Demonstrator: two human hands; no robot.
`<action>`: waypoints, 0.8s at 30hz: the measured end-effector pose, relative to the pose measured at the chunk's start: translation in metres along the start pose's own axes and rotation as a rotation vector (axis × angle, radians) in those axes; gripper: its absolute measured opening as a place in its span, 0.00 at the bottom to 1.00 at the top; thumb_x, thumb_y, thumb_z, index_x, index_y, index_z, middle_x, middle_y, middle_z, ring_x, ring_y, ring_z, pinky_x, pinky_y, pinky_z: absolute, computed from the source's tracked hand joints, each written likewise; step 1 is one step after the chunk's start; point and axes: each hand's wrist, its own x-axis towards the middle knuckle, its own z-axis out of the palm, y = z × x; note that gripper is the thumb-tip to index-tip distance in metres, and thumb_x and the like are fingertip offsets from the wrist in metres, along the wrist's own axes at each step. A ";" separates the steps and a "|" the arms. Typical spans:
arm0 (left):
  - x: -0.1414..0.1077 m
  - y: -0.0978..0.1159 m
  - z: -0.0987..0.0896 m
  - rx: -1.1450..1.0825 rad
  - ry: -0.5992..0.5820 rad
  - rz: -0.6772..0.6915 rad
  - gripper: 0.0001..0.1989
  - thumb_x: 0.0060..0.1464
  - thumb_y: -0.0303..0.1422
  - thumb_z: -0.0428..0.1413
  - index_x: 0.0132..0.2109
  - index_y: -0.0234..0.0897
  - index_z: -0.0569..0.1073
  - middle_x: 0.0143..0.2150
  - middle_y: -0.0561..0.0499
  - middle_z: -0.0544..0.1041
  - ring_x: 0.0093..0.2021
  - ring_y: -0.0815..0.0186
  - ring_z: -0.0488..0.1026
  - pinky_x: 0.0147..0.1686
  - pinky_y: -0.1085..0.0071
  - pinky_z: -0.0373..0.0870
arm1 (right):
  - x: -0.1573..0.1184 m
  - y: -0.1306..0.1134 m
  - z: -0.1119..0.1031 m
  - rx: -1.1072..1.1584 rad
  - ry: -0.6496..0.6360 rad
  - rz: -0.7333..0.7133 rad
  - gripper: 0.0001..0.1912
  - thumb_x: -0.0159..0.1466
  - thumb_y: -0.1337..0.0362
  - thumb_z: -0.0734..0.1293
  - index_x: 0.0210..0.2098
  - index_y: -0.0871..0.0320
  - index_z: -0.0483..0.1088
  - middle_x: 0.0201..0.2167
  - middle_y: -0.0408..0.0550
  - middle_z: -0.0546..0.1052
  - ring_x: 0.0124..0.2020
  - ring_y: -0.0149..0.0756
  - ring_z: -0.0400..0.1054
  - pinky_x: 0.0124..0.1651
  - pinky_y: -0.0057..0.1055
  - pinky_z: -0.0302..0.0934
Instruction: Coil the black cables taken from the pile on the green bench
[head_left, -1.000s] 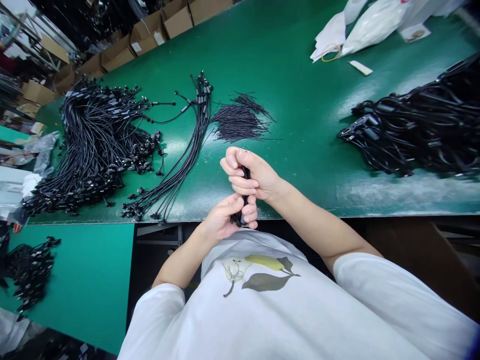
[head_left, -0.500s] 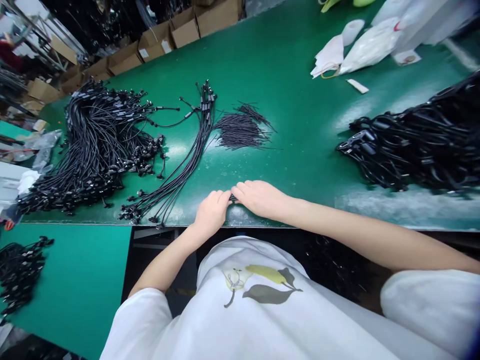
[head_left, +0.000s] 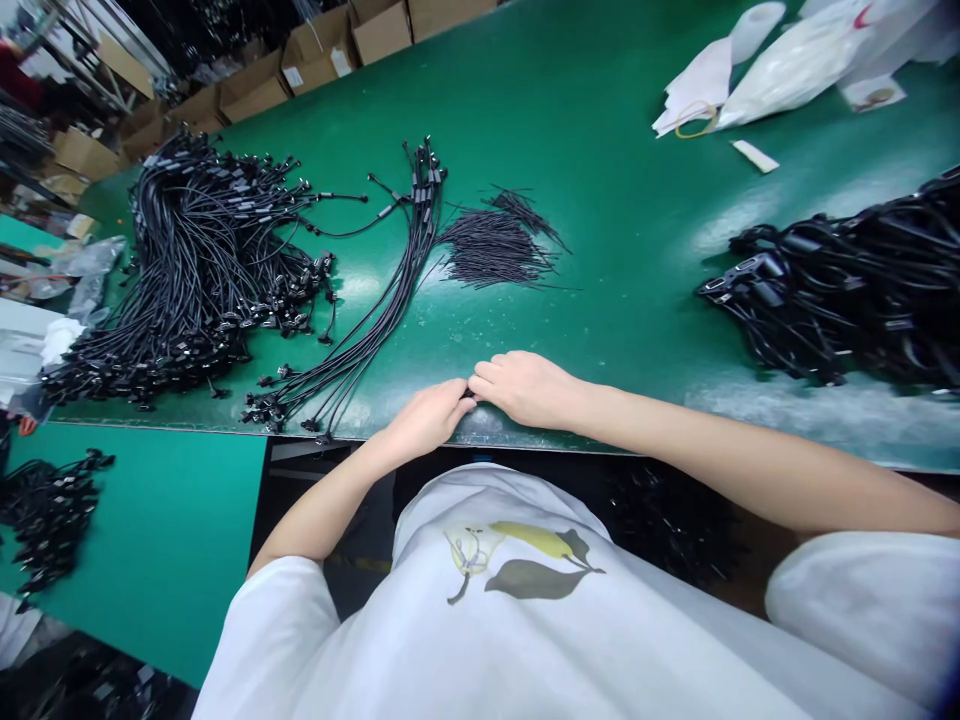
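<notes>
My left hand [head_left: 431, 415] and my right hand [head_left: 517, 388] meet near the front edge of the green table [head_left: 600, 330]. Both are closed, fingertips together, on a black cable [head_left: 470, 393]; only a short dark bit shows between them and the rest is hidden. Just beyond lies a loose bunch of black cables [head_left: 394, 300] with small plugs at both ends. To its right is a pile of thin black ties [head_left: 499, 245], lying flat.
A large heap of black cables [head_left: 195, 260] covers the table's left part. Coiled black cables [head_left: 862, 280] lie at the right. White plastic bags [head_left: 795, 75] and a paper roll [head_left: 757, 30] sit at the back right. Cardboard boxes [head_left: 319, 55] line the far edge.
My left hand has turned flatter, its fingers now pointing more toward my right hand. Both hands stay together at the table edge. The view has shifted slightly.
</notes>
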 end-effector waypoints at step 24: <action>0.010 -0.015 0.015 -1.292 0.339 -0.322 0.20 0.51 0.47 0.62 0.34 0.34 0.67 0.22 0.60 0.58 0.20 0.77 0.54 0.20 0.79 0.52 | -0.028 0.161 0.007 0.506 0.399 0.844 0.15 0.59 0.67 0.70 0.22 0.57 0.61 0.20 0.38 0.56 0.24 0.27 0.46 0.29 0.27 0.45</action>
